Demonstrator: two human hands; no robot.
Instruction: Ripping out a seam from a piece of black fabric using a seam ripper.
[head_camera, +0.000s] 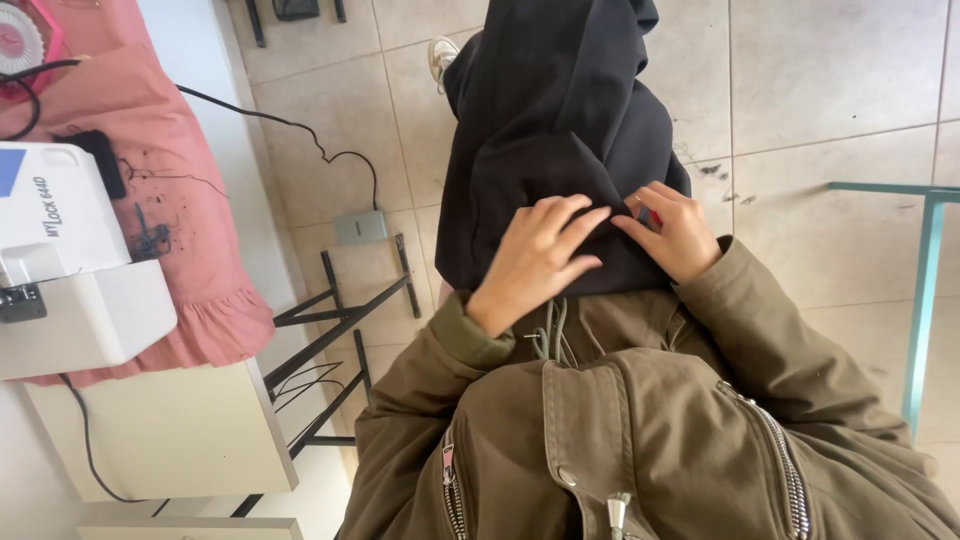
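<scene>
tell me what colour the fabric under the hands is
Black; the fabric under both hands shows best in the head view.

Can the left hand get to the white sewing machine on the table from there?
Probably yes, with a stretch. The left hand rests flat on the black garment in the lap; the white sewing machine sits off to that side, with open space between them.

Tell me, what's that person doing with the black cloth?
A person in an olive jacket holds black fabric across their lap. The left hand lies spread on the cloth, and the right hand pinches a fold beside it, with something small and red at the fingertips. A white sewing machine sits on the table to the left, with pink fabric beside it.
</scene>
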